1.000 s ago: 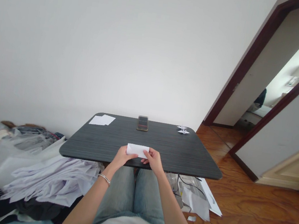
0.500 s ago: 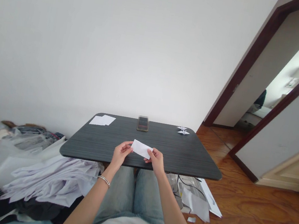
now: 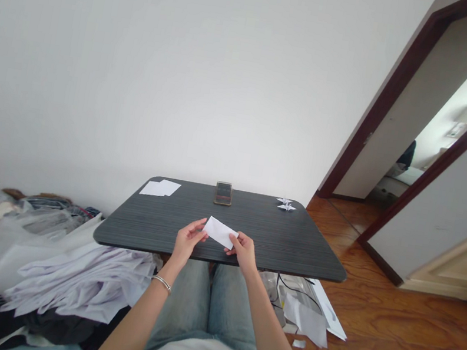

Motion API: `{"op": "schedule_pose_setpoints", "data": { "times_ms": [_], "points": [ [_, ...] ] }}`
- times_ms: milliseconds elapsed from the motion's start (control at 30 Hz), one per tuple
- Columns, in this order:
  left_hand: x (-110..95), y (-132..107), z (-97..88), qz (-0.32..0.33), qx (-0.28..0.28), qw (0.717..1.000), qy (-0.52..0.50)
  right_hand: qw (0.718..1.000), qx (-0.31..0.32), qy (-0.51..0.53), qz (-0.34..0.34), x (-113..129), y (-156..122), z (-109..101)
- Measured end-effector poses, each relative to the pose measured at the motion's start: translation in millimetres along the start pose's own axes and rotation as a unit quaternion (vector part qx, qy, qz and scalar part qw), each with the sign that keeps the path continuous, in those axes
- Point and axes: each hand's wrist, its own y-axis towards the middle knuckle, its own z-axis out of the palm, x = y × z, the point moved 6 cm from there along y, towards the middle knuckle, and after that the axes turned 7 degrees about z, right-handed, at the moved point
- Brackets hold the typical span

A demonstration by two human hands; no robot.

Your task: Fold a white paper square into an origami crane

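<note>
A white, rectangular piece of folded paper (image 3: 219, 232) is held slightly tilted above the near part of the dark table (image 3: 183, 208). My left hand (image 3: 188, 241) pinches its left end between thumb and fingers. On the right end, my right hand (image 3: 243, 249) grips it with the thumb on top and the fingers underneath. White paper sheets (image 3: 162, 188) lie overlapping at the table's far left. Two folded paper cranes (image 3: 286, 206) rest at the far right.
A phone (image 3: 224, 194) stands at the table's back edge by the white wall. Piled clothes (image 3: 77, 277) lie on the left. Under the table's right side are papers (image 3: 308, 319) and cables on the wooden floor (image 3: 403, 341). A doorway opens at the right.
The left end of the paper has risen very slightly, and my left hand has shifted a little to the left. Everything else stays where it was.
</note>
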Motion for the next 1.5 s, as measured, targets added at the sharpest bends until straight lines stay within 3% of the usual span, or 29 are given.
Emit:
{"op": "schedule_pose_setpoints", "data": {
  "times_ms": [600, 1033, 1500],
  "points": [
    [-3.6, -0.9, 1.4, 0.008, 0.005, 1.0, 0.005, 1.0, -0.003, -0.004, -0.006, -3.2, 2.0, -1.7],
    [-8.2, -4.4, 5.6, 0.07, 0.044, 0.994, 0.075, 0.999, 0.012, -0.044, -0.015, 1.3, -1.3, 2.8],
    [-6.7, -2.6, 6.9, 0.02, 0.061, 0.997, 0.043, 0.999, 0.008, -0.031, -0.017, 2.7, -1.8, 1.9]
  ]
}}
